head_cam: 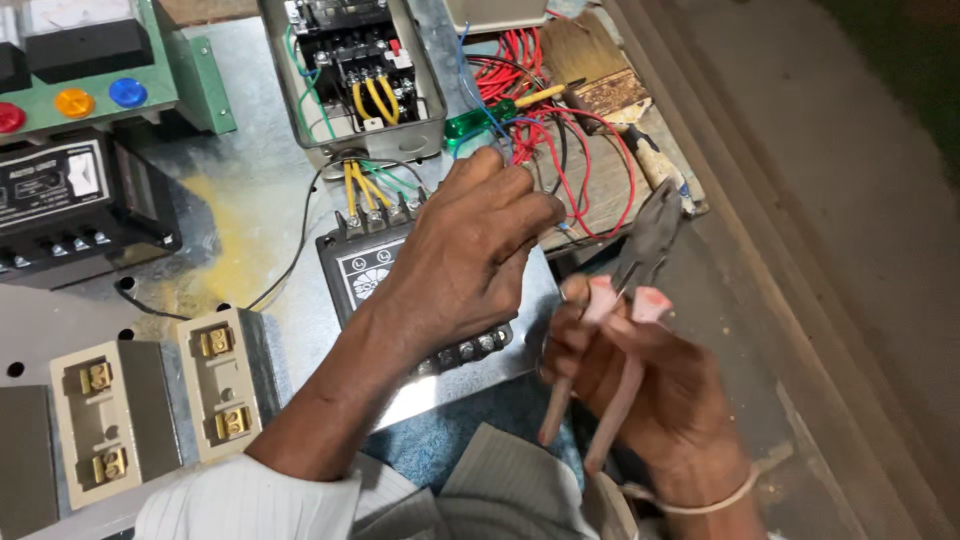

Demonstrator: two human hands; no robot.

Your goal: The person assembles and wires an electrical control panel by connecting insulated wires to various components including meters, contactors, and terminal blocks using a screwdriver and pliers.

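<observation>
Right of centre, pliers (640,262) with pink handles clenched in right hand (640,385). Left hand (465,255) pinching wires (575,150) above black relay (385,270). Beneath, grey metal panel (250,190); bare concrete floor (800,150) at right.

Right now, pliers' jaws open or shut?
Shut: the pliers in the right hand show tips meeting, though the pink handles are spread slightly.

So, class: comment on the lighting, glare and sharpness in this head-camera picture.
Head view: warm light falls unevenly; the metal panel shows pale glare at its lower edge; the left hand and contactor box look sharp; the pliers in the right hand are softer; the top right corner is dark.
</observation>
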